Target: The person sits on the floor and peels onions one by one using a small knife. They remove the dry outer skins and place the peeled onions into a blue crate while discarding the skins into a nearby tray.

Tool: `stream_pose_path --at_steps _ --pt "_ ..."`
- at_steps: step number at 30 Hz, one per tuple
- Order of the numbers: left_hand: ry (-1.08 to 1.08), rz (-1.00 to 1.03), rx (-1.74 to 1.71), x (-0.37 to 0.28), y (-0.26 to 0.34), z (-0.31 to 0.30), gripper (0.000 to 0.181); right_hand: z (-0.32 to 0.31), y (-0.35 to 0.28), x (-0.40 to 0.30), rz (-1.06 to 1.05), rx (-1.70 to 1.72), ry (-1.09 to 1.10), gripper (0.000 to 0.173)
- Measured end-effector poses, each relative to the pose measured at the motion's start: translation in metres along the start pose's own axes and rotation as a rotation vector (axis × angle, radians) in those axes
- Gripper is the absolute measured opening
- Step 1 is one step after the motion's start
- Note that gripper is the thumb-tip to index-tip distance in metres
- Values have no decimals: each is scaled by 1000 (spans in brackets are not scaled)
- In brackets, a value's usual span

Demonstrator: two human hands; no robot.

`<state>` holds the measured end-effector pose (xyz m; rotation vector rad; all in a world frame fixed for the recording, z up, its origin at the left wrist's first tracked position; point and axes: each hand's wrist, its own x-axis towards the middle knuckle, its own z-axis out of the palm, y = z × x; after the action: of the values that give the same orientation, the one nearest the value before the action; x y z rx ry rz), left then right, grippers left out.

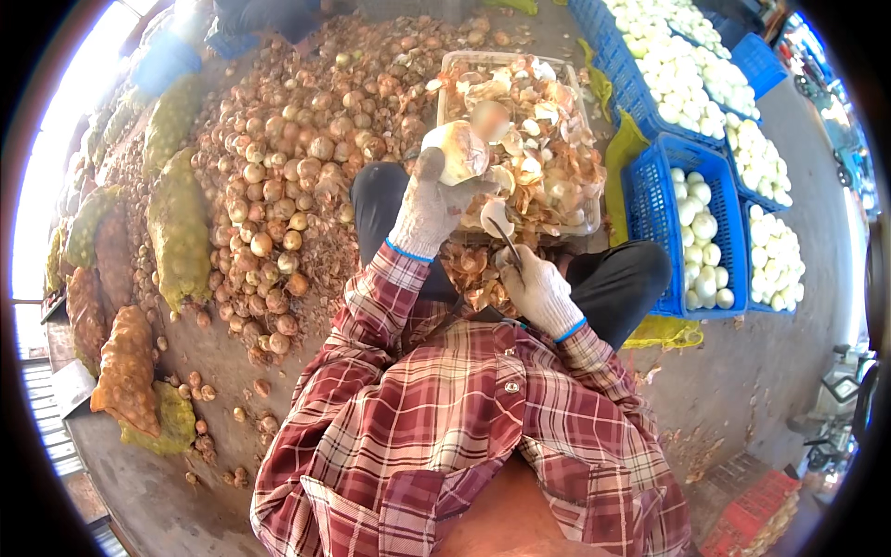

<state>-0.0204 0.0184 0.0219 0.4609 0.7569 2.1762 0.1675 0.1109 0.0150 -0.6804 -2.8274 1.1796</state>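
Note:
My left hand (426,205), in a white knit glove with a blue cuff, grips a large onion (456,150) with pale, partly bared flesh. In front of my lap my gloved right hand (543,285) is closed around a small knife (506,237), its dark blade pointing up and away from me. A pale cut piece of onion (496,214) sits at the blade; whether it is stuck to the knife I cannot tell. Beyond both hands stands a clear plastic bin (592,209) heaped with papery onion skins (550,150) and trimmings. More skins (477,271) lie between my legs.
A wide heap of unpeeled onions (278,188) covers the floor at left, beside filled mesh sacks (177,230). To the right, a blue plastic crate (637,188) holds peeled white onions (699,230), with more full crates around it. A red crate (745,512) lies at lower right.

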Motion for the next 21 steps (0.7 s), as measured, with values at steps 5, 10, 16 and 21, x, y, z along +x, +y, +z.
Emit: stream_pose_path --at_steps 5,10,16,21 --pt "61 -63 43 -4 -11 -4 61 -29 -29 3 -253 28 345 26" --pt "110 7 241 -14 -11 21 75 -37 -42 19 -295 -266 430 30" --pt "390 188 608 -18 -16 44 83 -24 -33 31 -118 -281 391 32" --pt "448 152 618 -16 -17 46 80 -27 -33 31 -33 163 216 28"
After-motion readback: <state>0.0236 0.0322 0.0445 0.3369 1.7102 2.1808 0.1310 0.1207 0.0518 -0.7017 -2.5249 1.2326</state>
